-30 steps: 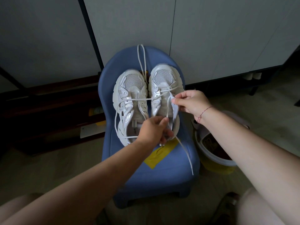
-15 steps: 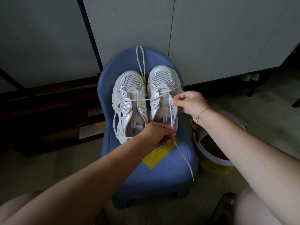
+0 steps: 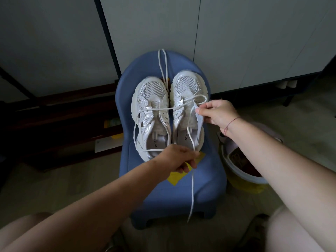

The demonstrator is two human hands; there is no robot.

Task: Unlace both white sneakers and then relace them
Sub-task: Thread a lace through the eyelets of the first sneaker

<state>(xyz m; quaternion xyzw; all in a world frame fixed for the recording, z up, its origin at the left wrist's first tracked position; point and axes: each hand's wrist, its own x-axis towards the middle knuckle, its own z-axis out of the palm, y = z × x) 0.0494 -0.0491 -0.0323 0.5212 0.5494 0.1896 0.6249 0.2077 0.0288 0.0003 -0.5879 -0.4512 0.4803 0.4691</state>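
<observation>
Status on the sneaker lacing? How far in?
Done: left sneaker looks fully unlaced; a loose lace lies between the shoes. In hand: right sneaker is threaded only near the toe; right hand pinches its upper, left hand pulls the working lace. Left: finish this one, whether unlacing or relacing I cannot tell, then lace the left sneaker.

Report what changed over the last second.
The left hand, gripping the lace, drew back from the right-side sneaker's heel toward the chair's front edge, pulling the lace along. The right hand kept pinching that sneaker's tongue; the other sneaker lay unmoved.
</observation>
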